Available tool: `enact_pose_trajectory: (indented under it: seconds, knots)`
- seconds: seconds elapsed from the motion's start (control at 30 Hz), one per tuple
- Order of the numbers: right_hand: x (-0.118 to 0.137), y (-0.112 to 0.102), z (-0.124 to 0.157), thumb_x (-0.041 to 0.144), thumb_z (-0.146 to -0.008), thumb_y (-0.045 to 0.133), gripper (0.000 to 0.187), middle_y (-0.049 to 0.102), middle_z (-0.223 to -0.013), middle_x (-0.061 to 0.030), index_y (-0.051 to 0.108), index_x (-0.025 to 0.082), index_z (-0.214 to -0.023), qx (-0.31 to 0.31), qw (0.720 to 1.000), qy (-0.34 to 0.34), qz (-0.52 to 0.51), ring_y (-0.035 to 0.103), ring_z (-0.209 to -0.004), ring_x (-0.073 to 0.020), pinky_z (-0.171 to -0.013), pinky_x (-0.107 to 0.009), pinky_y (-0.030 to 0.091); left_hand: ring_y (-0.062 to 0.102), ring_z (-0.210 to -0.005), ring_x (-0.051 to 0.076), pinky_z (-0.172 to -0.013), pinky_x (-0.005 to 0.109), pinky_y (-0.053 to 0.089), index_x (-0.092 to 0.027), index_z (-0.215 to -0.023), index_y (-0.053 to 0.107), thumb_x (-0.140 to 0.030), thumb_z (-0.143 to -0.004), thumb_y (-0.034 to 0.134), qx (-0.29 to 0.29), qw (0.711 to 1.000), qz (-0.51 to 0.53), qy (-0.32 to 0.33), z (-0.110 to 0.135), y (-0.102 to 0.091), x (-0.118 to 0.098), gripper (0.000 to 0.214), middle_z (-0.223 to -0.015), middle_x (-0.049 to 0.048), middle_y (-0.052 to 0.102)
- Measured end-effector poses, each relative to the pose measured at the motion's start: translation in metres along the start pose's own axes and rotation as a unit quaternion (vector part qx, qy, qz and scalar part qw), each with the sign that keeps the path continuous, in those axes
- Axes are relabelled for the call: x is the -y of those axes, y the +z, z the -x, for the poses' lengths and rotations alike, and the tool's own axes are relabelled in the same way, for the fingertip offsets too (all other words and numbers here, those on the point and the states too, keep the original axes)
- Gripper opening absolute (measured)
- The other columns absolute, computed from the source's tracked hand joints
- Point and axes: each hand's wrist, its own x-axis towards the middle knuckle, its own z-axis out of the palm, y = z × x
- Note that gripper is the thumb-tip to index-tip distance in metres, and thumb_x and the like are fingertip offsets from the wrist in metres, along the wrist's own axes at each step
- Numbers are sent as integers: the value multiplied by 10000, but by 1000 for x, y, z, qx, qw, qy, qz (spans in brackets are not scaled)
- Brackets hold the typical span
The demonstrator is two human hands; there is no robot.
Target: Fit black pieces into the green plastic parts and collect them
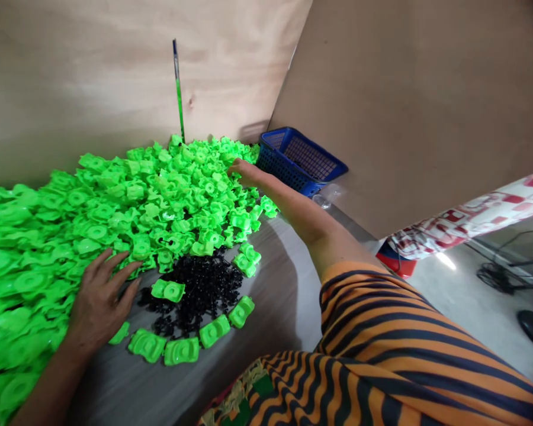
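A big heap of bright green plastic parts [115, 207] covers the left and middle of the grey table [275, 296]. My left hand [100, 299] lies flat on the heap's near edge, fingers spread, holding nothing. My right hand [245, 171] reaches far out to the back of the heap, fingers resting on the green parts beside the blue basket [299, 161]; its fingertips are partly hidden. A small pile of black pieces [199, 290] sits between my arms, ringed by several loose green parts [182, 350].
Plywood boards [93, 77] wall the table at the back and right. A thin green-and-blue stick [178, 89] stands up against the back board. A patterned cloth [466, 219] and the floor lie to the right, with dark objects [506, 275] there.
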Motion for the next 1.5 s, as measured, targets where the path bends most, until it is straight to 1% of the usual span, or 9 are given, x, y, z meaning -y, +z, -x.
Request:
enact_pose_trajectory:
  seconds: [0.17, 0.47, 0.7, 0.83, 0.93, 1.03, 1.17, 1.33, 1.5]
  knots:
    - [7, 4, 1, 18, -757, 532, 500, 583, -1317, -128, 669, 133, -1224, -39, 995, 86, -11, 565, -1066, -239, -948, -328, 475, 464, -1476, 410, -1158, 636, 451, -252, -1234, 677, -257, -973, 594, 6, 1000, -5, -4, -1, 0, 0, 274, -1316, 150, 669]
    - [10, 1, 15, 66, -840, 552, 334, 659, -1227, -104, 688, 148, -1134, -98, 989, 111, -2, 578, -1036, -206, -916, -262, 447, 475, -1458, 425, -1141, 636, 461, -227, -1219, 684, -262, -977, 591, -3, 1000, -12, 8, -1, 0, 1, 262, -1305, 173, 668]
    - [12, -34, 28, 65, -824, 508, 305, 687, -1140, -117, 698, 113, -1058, -208, 964, 158, -55, 615, -1061, -217, -963, -290, 466, 475, -1448, 425, -1143, 634, 455, -222, -1221, 701, -276, -976, 588, -1, 1000, 1, -7, 1, 2, 2, 276, -1306, 177, 671]
    - [61, -43, 47, 168, -844, 571, 222, 699, -950, -56, 693, 131, -1025, -277, 926, 95, -239, 648, -893, -179, -813, -269, 526, 497, -1422, 408, -1154, 614, 450, -234, -1215, 721, -292, -963, 595, -7, 1000, 19, -22, -1, 1, -1, 288, -1304, 162, 678]
    - [130, -24, 78, 325, -885, 646, 225, 700, -955, -21, 696, 193, -1061, -234, 900, -25, -368, 657, -807, -136, -703, -238, 545, 536, -1382, 378, -1159, 597, 448, -242, -1261, 706, -314, -963, 585, -10, 998, 35, -45, -5, -4, -7, 329, -1308, 145, 680]
    - [203, -7, 118, 430, -883, 706, 253, 708, -1066, -25, 719, 236, -1046, -188, 864, -140, -445, 673, -885, -127, -762, -233, 583, 562, -1359, 354, -1171, 595, 437, -243, -1287, 695, -350, -968, 569, -6, 997, 47, -69, -11, -11, -11, 359, -1329, 131, 677]
    - [269, -20, 162, 441, -933, 663, 242, 680, -1121, -28, 716, 233, -1045, -183, 819, -214, -500, 680, -940, -113, -802, -230, 589, 557, -1382, 339, -1175, 591, 430, -233, -1195, 723, -405, -969, 561, -8, 995, 44, -86, -17, -22, -15, 327, -1349, 122, 680]
    - [292, -48, 192, 346, -917, 683, 89, 656, -1043, 6, 711, 277, -966, -253, 803, -226, -491, 674, -1033, -135, -780, -224, 581, 583, -1359, 313, -1189, 569, 414, -232, -1104, 745, -447, -976, 564, -48, 993, 61, -90, -25, -49, -43, 309, -1312, 106, 715]
    - [279, -39, 180, 389, -907, 685, 189, 646, -1190, -15, 730, 308, -1071, -278, 833, -222, -423, 663, -1088, -181, -747, -264, 583, 733, -1098, 247, -1020, 418, 572, -202, -1132, 766, -466, -949, 630, -74, 950, 239, -187, -28, -62, -87, 348, -1162, 86, 789]
